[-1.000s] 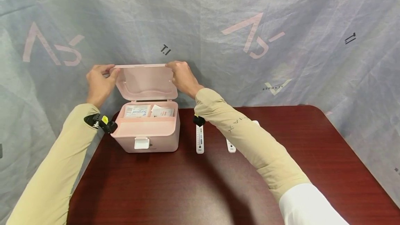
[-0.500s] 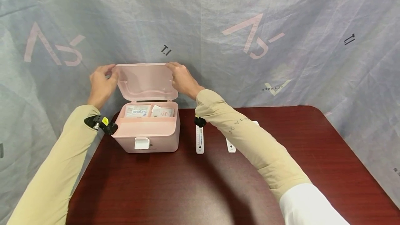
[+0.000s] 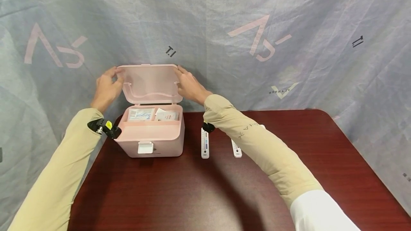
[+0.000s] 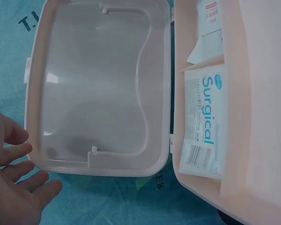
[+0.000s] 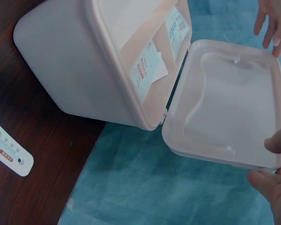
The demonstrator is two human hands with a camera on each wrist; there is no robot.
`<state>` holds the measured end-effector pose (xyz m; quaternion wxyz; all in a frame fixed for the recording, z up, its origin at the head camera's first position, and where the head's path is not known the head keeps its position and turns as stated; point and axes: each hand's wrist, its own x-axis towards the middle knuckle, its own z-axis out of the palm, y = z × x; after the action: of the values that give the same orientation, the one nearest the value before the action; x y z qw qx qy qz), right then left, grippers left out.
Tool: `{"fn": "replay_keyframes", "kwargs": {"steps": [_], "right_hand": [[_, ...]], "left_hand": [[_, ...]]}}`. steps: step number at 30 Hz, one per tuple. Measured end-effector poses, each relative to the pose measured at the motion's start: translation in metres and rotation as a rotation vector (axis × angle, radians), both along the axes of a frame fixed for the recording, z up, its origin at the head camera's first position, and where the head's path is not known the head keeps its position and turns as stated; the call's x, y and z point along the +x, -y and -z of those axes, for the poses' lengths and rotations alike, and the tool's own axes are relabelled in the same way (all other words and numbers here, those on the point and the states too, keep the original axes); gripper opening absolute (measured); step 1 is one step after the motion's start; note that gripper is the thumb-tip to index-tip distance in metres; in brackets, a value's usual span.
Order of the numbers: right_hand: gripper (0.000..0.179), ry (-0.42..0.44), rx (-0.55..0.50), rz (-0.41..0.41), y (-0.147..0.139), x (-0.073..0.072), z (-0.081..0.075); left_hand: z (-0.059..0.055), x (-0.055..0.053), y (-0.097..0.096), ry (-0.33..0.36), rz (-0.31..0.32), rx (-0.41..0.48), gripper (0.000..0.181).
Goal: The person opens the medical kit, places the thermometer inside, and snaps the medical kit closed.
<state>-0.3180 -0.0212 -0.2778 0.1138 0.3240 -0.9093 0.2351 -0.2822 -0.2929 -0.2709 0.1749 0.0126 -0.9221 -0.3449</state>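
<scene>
A pink plastic medicine box (image 3: 151, 147) stands on the table with its lid (image 3: 151, 83) raised, leaning back toward the curtain. My left hand (image 3: 107, 90) is at the lid's upper left corner, its fingers loosely spread right beside the edge in the left wrist view. At the opposite upper corner my right hand (image 3: 191, 85) touches the lid with fairly straight fingers; in the right wrist view one fingertip overlaps its inner face. Inside the box's rear compartments lie a packet marked Surgical (image 4: 203, 122) and a smaller white packet (image 5: 147, 70). A white latch (image 3: 146, 147) hangs at the front.
Two white thermometers lie on the dark red table (image 3: 192, 195) right of the box. The nearer thermometer (image 3: 205, 143) is beside it; the other thermometer (image 3: 237, 150) is partly hidden under my right forearm. A grey printed curtain (image 3: 218, 38) hangs close behind.
The lid has tipped slightly farther back. My left hand has shifted a little to the right, and my right hand's fingers have eased outward and straightened at the lid's corner.
</scene>
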Motion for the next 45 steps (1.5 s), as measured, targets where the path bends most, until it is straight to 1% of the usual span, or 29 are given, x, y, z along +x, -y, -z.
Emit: {"fn": "replay_keyframes", "kwargs": {"steps": [3, 6, 12, 17, 21, 25, 31, 38, 43, 45], "right_hand": [[0.05, 0.003, 0.017, -0.007, 0.0, 0.0, 0.001], [0.047, -0.004, 0.016, -0.026, 0.0, 0.0, 0.003], [0.045, -0.022, -0.001, -0.045, -0.002, -0.003, 0.004], [0.047, -0.028, -0.016, -0.042, -0.005, -0.004, 0.002], [0.052, -0.038, -0.047, -0.032, -0.007, -0.005, 0.001], [0.05, -0.029, -0.061, -0.013, -0.01, -0.005, 0.001], [0.049, -0.012, -0.076, 0.005, -0.019, -0.004, 0.002], [0.046, 0.014, -0.126, -0.012, -0.028, -0.003, 0.002], [0.045, 0.035, -0.162, -0.025, -0.03, 0.001, 0.001], [0.044, 0.047, -0.169, -0.023, -0.031, 0.002, 0.001]], "left_hand": [[0.0, 0.001, 0.002, 0.003, 0.026, -0.011, 0.048], [0.001, 0.002, 0.004, 0.003, 0.033, -0.016, 0.048], [0.001, 0.001, 0.003, 0.004, 0.01, -0.018, 0.047], [0.001, 0.002, 0.001, 0.039, -0.014, 0.003, 0.048], [0.001, 0.005, 0.001, 0.057, -0.019, 0.03, 0.049], [0.003, 0.009, 0.001, 0.041, -0.016, 0.045, 0.048], [0.007, 0.015, 0.003, 0.028, -0.037, 0.053, 0.051], [0.011, 0.021, 0.01, -0.021, -0.037, 0.079, 0.047], [0.016, 0.028, 0.016, -0.046, -0.052, 0.099, 0.047], [0.019, 0.03, 0.018, -0.072, -0.06, 0.098, 0.045]]}}
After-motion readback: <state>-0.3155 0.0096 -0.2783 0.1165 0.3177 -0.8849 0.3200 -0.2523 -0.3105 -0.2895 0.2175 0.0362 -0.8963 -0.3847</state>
